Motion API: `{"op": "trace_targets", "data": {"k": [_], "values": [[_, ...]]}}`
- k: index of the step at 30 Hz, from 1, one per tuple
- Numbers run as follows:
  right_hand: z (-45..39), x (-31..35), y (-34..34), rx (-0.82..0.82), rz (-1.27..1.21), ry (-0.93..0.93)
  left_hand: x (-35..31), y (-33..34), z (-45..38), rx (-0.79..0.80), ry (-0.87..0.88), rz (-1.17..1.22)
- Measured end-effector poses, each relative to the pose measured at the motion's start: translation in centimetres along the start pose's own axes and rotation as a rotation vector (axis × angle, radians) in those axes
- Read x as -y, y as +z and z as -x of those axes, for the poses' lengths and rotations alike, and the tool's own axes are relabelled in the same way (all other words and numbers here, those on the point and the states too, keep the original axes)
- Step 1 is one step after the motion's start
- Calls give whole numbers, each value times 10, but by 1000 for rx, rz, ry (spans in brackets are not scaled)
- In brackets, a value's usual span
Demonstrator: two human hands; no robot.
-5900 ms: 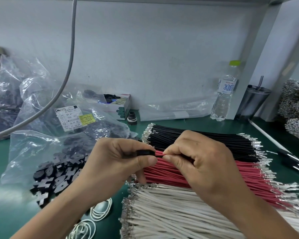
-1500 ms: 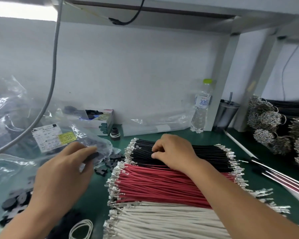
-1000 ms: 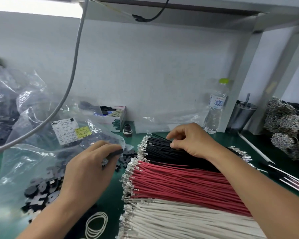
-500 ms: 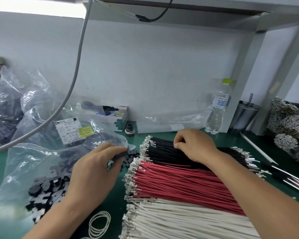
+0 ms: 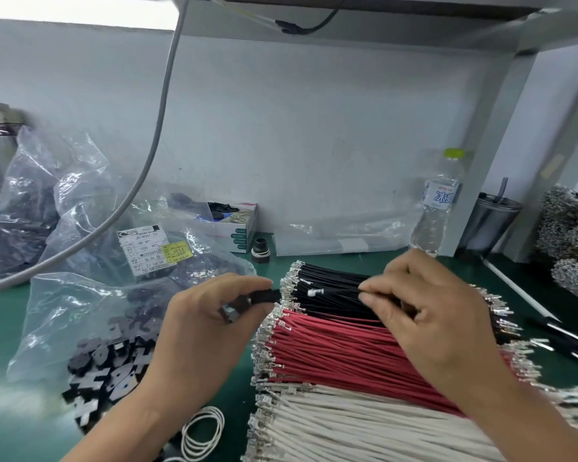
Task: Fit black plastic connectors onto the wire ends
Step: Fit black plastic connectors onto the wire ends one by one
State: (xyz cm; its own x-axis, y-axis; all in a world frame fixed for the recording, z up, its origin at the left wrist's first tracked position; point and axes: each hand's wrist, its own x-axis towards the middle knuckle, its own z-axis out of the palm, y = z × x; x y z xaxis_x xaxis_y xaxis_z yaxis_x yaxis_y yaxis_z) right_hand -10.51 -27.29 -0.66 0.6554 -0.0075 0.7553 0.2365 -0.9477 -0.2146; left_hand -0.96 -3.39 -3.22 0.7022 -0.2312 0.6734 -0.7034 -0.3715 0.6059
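Note:
My left hand (image 5: 207, 325) pinches a black plastic connector (image 5: 264, 296) between thumb and fingers, just left of the wire ends. My right hand (image 5: 424, 315) pinches a single black wire (image 5: 337, 291), its silver terminal (image 5: 315, 292) pointing left toward the connector, a short gap between them. Below lie three stacked rows: black wires (image 5: 327, 278), red wires (image 5: 341, 351) and white wires (image 5: 364, 428), all with metal terminals at the left. A pile of black connectors (image 5: 104, 371) spills from a clear bag (image 5: 80, 305) at the left.
More plastic bags (image 5: 24, 211) fill the left. A small box (image 5: 234, 225), a water bottle (image 5: 437, 201) and a metal cup (image 5: 491, 221) stand along the back wall. White rubber bands (image 5: 204, 431) lie on the green mat. Wire bundles (image 5: 571, 235) sit far right.
My right hand has lifted one black wire off the black row. My left hand has brought the connector right, up to the wire ends.

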Motion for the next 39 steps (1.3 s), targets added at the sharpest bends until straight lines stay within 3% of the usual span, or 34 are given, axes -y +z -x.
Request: {"op": "trace_targets", "data": {"k": [12, 34, 39], "values": [[18, 6, 6, -70, -181, 9, -9, 7, 6, 68, -122, 197], [17, 13, 2, 21, -300, 62, -19, -2, 3, 276, -263, 525], [18, 10, 5, 55, -491, 158, -20, -6, 2, 324, -290, 571]]}}
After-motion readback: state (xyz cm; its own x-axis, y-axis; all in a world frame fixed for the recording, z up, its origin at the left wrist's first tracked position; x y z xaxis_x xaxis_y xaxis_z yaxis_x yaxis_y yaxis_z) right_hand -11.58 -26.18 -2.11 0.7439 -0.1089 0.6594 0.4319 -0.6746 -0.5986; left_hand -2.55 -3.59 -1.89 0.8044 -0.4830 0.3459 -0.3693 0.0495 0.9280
